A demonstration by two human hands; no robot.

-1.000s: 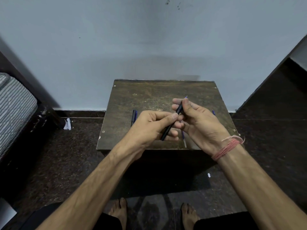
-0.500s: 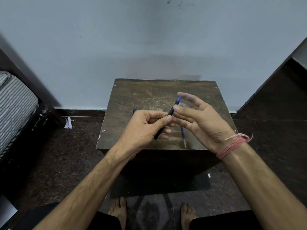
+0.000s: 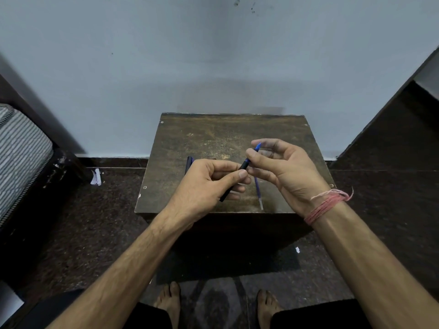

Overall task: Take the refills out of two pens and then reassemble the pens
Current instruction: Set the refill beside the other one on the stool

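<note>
While the left hand [image 3: 204, 184] curls around a black pen barrel [image 3: 234, 181], its thumb and fingers [image 3: 242, 174] closed on the upper part of the barrel, the barrel runs on a slant, its lower end poking out below the palm and its upper end rising toward the right hand [image 3: 285, 169]. From that upper end a blue tip piece [image 3: 257, 147] sticks out, and the right hand pinches it between thumb and forefinger, with the other right fingers spread loosely open above and behind it. Both hands are held above a dark, worn wooden surface [image 3: 213, 136], the two sets of fingers almost touching where the barrel meets the blue part. Just below the right fingers, a blue refill [image 3: 258, 189] lies loose on the surface, running toward the near edge with its pale end nearest the person. Behind the left fingers, partly hidden by the knuckles, a second pen [image 3: 188, 164] lies on the surface, dark with a hint of blue; how complete it is cannot be told. A pink thread band [image 3: 325, 205] wraps the right wrist. Beyond the surface stands a pale wall, and below the hands two bare feet rest on the dark speckled floor [image 3: 95, 222], with a scrap of white paper [image 3: 96, 177] lying well off to the left of the left fingers.
</note>
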